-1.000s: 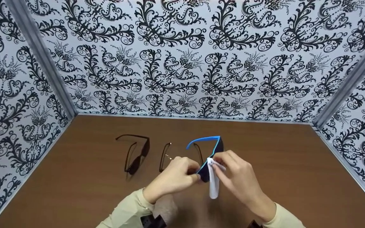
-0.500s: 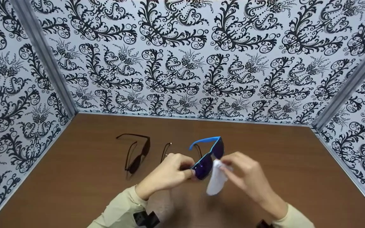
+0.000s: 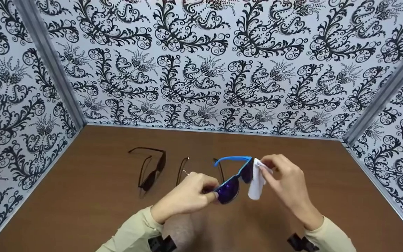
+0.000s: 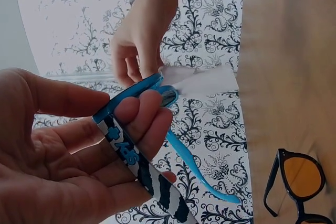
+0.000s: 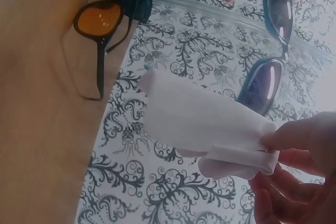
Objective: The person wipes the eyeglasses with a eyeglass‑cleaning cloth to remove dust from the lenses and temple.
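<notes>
My left hand holds a pair of blue-framed sunglasses by one end of the frame, dark lenses facing right. In the left wrist view its fingers curl around the hinge area, and a zebra-striped temple with lettering runs below them; the blue temple hangs behind. My right hand pinches a folded white cloth between thumb and fingers. That cloth hangs right at the far lens. From the right wrist view, the cloth overlaps the lower lens.
Dark sunglasses lie with temples spread on the brown table, to the left. Another thin-templed pair lies partly hidden behind my left hand. Orange-lensed glasses appear in both wrist views. A patterned wall closes the back.
The right hand has moved right and up with the cloth, from the middle of the sunglasses to their far lens. The left hand has turned the sunglasses so their lenses show more.
</notes>
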Demonstrator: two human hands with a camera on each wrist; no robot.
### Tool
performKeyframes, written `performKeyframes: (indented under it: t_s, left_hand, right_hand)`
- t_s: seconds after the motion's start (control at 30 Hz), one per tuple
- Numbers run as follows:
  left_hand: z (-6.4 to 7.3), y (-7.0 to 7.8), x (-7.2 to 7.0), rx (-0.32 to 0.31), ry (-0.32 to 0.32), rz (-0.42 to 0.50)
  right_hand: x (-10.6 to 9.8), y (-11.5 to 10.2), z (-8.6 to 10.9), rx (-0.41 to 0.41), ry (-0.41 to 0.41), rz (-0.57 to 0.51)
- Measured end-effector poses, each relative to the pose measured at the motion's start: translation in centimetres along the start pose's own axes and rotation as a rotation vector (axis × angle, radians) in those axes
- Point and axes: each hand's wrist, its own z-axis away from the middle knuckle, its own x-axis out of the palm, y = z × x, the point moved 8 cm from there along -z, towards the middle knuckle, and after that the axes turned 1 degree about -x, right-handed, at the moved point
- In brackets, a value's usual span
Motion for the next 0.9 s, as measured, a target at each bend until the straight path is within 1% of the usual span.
performKeyframes:
  t_s: [0.13, 0.23, 0.3, 0.37, 0.43, 0.5, 0.57, 0.7, 0.77, 0.9]
  left_hand:
    - [0.1, 0.2, 0.5, -0.009, -0.019, 0.000]
    - [0.1, 0.3, 0.4, -0.001, -0.007, -0.023]
    - [0.0, 0.4, 0.2, 0.006, 0.012, -0.040]
    - [0.0, 0.4, 0.0, 0.012, 0.033, -0.057]
    - [0.0, 0.3, -0.2, 0.012, 0.050, -0.060]
    - [0.0, 0.2, -0.4, 0.012, 0.064, -0.058]
    - [0.0, 0.1, -0.5, 0.013, 0.067, -0.042]
    - [0.2, -0.1, -0.5, 0.033, 0.053, -0.041]
    - [0.3, -0.2, -0.4, 0.033, 0.025, -0.034]
    - [0.4, -0.1, 0.0, 0.010, -0.044, -0.010]
  right_hand:
    - [0.6, -0.1, 0.2, 0.014, 0.006, -0.043]
    - [0.9, -0.7, 0.3, -0.007, 0.015, -0.105]
    - [1.0, -1.5, 0.3, -0.044, 0.023, -0.144]
    - [1.2, -2.4, 0.3, -0.098, 0.025, -0.168]
    - [1.4, -3.2, 0.4, -0.156, 0.023, -0.183]
    - [1.5, -3.8, 0.6, -0.196, 0.015, -0.198]
    - [1.6, -3.9, 0.9, -0.218, 0.012, -0.202]
    - [1.5, -2.9, 1.3, -0.194, 0.008, -0.172]
    - [1.6, -1.9, 1.3, -0.145, 0.003, -0.148]
    - [1.5, -0.3, 1.2, -0.041, 0.007, -0.129]
